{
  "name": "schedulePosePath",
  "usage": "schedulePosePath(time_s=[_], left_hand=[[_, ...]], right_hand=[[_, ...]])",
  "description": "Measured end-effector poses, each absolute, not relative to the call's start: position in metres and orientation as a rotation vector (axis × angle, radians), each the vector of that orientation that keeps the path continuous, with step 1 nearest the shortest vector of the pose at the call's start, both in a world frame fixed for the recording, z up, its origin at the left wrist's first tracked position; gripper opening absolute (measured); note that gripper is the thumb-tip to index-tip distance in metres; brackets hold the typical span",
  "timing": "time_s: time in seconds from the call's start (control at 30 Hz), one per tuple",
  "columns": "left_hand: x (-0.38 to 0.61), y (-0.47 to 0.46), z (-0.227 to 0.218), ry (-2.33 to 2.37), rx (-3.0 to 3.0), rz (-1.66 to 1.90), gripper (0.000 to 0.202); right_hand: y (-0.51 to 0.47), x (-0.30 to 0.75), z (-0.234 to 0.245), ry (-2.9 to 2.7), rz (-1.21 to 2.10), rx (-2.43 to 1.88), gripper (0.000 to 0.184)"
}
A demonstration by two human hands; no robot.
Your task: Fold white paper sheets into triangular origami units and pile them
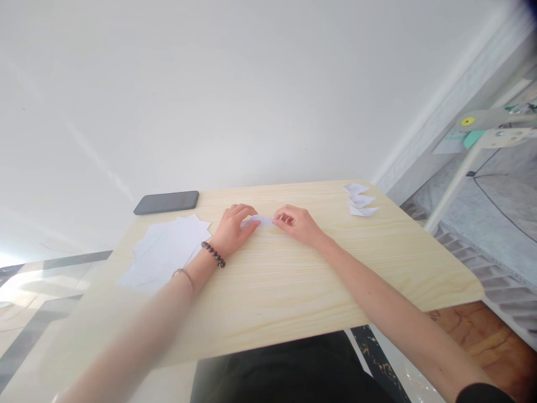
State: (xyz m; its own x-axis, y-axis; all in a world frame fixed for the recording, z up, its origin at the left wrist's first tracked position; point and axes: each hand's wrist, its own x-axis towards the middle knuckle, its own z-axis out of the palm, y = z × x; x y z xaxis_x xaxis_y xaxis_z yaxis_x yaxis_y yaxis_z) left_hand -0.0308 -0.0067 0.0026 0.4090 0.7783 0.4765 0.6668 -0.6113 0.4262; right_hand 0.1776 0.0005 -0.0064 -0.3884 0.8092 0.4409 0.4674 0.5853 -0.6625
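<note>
Between my two hands, near the middle of the table, is a small folded piece of white paper. My left hand has its thumb and fingers closed on the paper's left end, hiding part of it. At the right end, my right hand pinches the paper between thumb and fingertips. A loose pile of white paper sheets lies left of my left hand, partly behind the forearm. Several small folded paper shapes lie in a column at the far right of the table.
A black phone lies flat at the table's back left corner. The light wood table stands against a white wall. Off its right side rises a white metal frame, with a dark cable behind it.
</note>
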Motion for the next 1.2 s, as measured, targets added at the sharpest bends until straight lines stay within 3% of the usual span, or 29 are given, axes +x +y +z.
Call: schedulePosePath(time_s=[0.3, 0.5, 0.9, 1.2], left_hand=[[-0.028, -0.006, -0.002, 1.191, 2.827, 0.906, 0.014], [-0.027, -0.009, 0.000, 1.251, 2.625, 0.919, 0.020], [-0.024, -0.017, 0.006, 1.435, 1.997, 1.057, 0.035], [-0.024, -0.018, 0.006, 1.386, 2.036, 1.049, 0.036]], right_hand=[[-0.003, 0.171, -0.008, -2.064, 0.555, -0.986, 0.014], [-0.003, 0.171, -0.006, -1.969, 0.614, -0.975, 0.018], [-0.009, 0.167, -0.008, -1.980, 0.179, -1.027, 0.021], [-0.008, 0.167, -0.009, -2.003, 0.298, -1.004, 0.023]])
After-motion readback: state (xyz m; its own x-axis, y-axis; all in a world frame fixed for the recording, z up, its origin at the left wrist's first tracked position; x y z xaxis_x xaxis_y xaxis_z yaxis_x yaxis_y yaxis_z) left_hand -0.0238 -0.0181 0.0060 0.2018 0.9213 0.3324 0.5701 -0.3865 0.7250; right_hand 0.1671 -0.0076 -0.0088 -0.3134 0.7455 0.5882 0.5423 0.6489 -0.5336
